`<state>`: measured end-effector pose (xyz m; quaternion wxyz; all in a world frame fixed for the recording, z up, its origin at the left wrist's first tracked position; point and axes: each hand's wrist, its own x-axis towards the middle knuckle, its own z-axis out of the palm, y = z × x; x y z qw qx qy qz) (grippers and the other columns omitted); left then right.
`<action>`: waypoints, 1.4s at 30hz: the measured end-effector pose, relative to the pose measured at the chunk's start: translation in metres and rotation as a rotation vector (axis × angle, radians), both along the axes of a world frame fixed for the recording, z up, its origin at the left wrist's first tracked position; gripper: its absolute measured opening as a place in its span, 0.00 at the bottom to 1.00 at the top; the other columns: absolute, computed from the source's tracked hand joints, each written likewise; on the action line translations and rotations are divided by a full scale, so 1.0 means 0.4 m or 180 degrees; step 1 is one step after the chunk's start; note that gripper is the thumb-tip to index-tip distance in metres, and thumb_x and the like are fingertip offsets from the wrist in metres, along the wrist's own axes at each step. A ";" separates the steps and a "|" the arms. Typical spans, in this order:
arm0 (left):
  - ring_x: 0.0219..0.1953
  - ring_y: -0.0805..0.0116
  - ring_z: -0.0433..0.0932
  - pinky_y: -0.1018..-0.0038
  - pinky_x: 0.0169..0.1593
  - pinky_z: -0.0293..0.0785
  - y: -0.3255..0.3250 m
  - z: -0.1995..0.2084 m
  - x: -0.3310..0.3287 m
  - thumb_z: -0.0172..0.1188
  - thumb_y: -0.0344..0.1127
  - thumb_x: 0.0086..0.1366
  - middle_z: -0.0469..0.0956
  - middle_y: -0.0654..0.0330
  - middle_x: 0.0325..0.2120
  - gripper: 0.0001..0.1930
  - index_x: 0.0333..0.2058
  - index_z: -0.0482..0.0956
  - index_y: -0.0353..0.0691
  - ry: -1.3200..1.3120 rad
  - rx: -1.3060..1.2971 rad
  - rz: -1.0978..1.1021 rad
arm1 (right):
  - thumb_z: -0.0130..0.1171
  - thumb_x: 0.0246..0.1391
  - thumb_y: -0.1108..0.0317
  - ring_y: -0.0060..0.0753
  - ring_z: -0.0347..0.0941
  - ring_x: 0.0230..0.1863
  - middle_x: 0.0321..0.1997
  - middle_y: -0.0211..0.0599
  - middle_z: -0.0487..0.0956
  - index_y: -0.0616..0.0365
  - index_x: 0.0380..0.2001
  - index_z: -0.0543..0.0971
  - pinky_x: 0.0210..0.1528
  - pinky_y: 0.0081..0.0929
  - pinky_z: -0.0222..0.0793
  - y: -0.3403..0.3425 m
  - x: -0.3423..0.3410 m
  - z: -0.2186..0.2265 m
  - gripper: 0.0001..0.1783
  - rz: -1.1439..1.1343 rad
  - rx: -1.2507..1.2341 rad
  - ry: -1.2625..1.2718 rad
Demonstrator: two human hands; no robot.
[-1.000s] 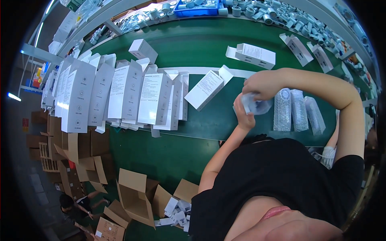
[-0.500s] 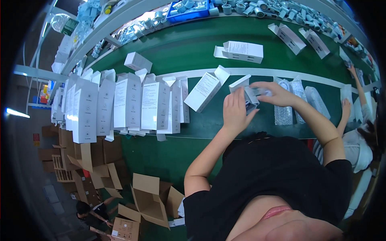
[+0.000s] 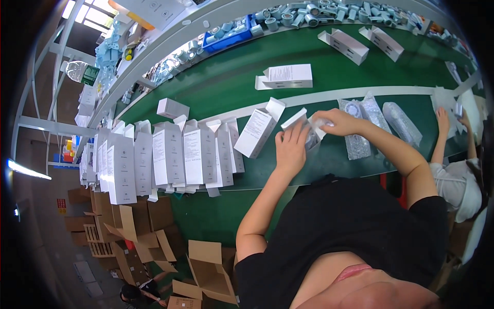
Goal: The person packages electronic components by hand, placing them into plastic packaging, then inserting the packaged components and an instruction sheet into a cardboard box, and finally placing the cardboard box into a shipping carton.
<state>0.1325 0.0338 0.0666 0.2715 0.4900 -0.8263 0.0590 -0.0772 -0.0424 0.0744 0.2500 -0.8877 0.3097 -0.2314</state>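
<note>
A small white carton (image 3: 294,119) with its end flap up stands at the bench edge in front of me. My left hand (image 3: 291,150) wraps round its near side, fingers over the top. At the carton's open end my right hand (image 3: 337,122) pinches a clear plastic-wrapped piece (image 3: 323,123), mostly hidden by the fingers. Just right of it lie several bubble-wrapped packets (image 3: 356,147). Left of my hands, another white carton (image 3: 256,133) lies tilted with its flap open.
A row of upright white cartons (image 3: 198,154) fills the bench's left side. On the green belt (image 3: 226,77) lie more open cartons (image 3: 288,76). Pale blue parts and a blue bin (image 3: 229,36) line the far side. A co-worker's hand (image 3: 442,119) is at the right; brown boxes (image 3: 211,262) stand lower left.
My right hand and the clear plastic piece have come closer to the carton's open end, and my left fingers have closed further over it. The whole view has shifted somewhat.
</note>
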 end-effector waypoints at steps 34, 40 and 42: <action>0.48 0.52 0.66 0.62 0.54 0.59 0.069 -0.128 -0.048 0.58 0.30 0.46 0.66 0.49 0.46 0.20 0.42 0.70 0.35 0.2413 -0.0558 0.0310 | 0.55 0.43 0.65 0.39 0.66 0.45 0.35 0.37 0.74 0.58 0.29 0.74 0.58 0.42 0.51 0.129 0.104 0.094 0.10 0.0374 -0.1302 0.1626; 0.52 0.52 0.63 0.62 0.55 0.60 0.048 -0.138 -0.074 0.57 0.29 0.47 0.64 0.50 0.50 0.25 0.47 0.68 0.37 0.2042 -0.0489 0.0298 | 0.57 0.39 0.70 0.39 0.68 0.43 0.40 0.37 0.75 0.60 0.33 0.75 0.54 0.32 0.56 0.158 0.077 0.131 0.14 -0.1173 -0.0902 0.0055; 0.54 0.52 0.62 0.63 0.55 0.59 0.052 -0.121 -0.089 0.56 0.29 0.47 0.63 0.50 0.51 0.25 0.47 0.68 0.37 0.2089 -0.0389 0.0307 | 0.56 0.39 0.72 0.40 0.68 0.44 0.41 0.38 0.74 0.60 0.35 0.74 0.52 0.32 0.58 0.186 0.094 0.065 0.15 -0.1066 -0.0956 -0.0160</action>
